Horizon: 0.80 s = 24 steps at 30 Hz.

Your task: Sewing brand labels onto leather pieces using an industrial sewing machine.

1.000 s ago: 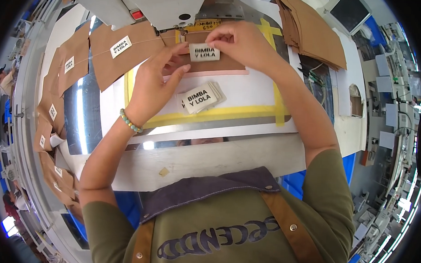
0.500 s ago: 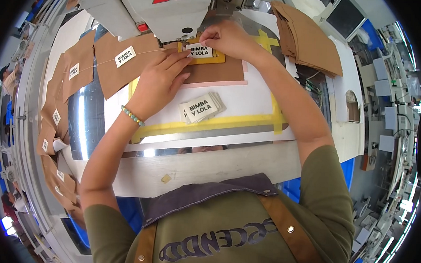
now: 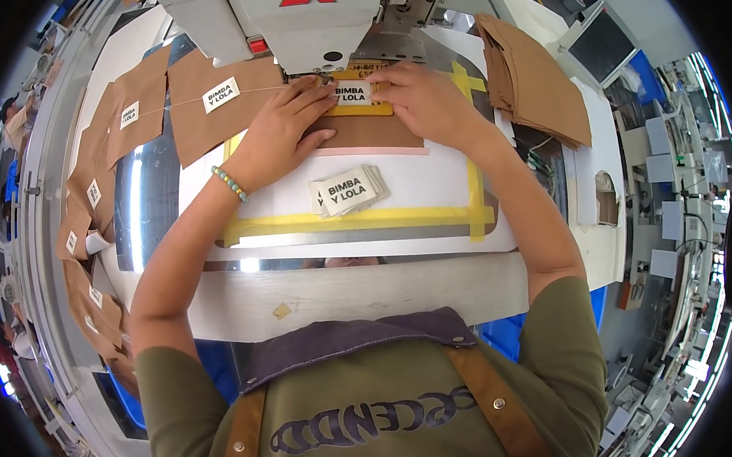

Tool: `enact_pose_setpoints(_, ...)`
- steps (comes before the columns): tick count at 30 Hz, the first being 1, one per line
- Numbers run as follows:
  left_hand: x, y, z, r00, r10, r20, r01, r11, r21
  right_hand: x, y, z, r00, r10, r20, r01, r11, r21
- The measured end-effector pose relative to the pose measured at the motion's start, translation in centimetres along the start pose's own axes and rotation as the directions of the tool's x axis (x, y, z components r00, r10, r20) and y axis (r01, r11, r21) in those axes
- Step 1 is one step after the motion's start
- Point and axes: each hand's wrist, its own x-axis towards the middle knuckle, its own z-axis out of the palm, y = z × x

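Note:
A white fabric label (image 3: 353, 93) with dark lettering sits in the opening of a yellow clamp frame (image 3: 363, 111), under the sewing machine head (image 3: 297, 29). Beneath the frame lies a brown fabric piece (image 3: 368, 135) with a pink strip along its near edge. My left hand (image 3: 282, 127) rests flat on the brown piece, its outstretched fingertips at the label's left end and its thumb apart. From the other side, my right hand (image 3: 428, 105) has its bent fingers and thumb together at the label's right end. A small pile of similar labels (image 3: 350, 190) lies nearer me on the white sheet.
Brown pieces with labels, joined by thread (image 3: 262, 88), trail leftward and hang over the table's left side. A stack of plain brown pieces (image 3: 540, 85) lies at the far right, near a screen (image 3: 603, 44). Yellow tape (image 3: 366, 215) borders the white sheet.
My right hand has lowered from above the frame to the label's right end. My left hand stays nearly in place at the left end.

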Motion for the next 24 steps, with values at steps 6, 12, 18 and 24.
enact_pose_setpoints(6, -0.1, -0.6, -0.3, 1.000, -0.010, 0.018, 0.011, 0.997, -0.075, 1.7, -1.4, 1.5, 0.989, -0.149, 0.026, 0.151, 0.974, -0.169)
enact_pose_setpoints(12, -0.9, -0.7, -1.8, 0.997, -0.077, 0.002, 0.077, 0.991, -0.109, 0.8, -0.9, 2.7, 0.997, -0.054, 0.046, 0.052, 0.998, 0.047)
enact_pose_setpoints(18, -1.2, -1.6, -2.0, 0.993, -0.110, 0.040, 0.109, 0.993, 0.037, 1.4, -0.6, 3.1, 0.997, -0.066, 0.045, 0.066, 0.998, 0.005)
enact_pose_setpoints(24, -1.0, -1.2, -2.5, 0.989, -0.120, 0.090, 0.119, 0.993, 0.024, 1.5, -1.3, 2.2, 0.992, 0.023, 0.126, -0.034, 0.995, 0.090)
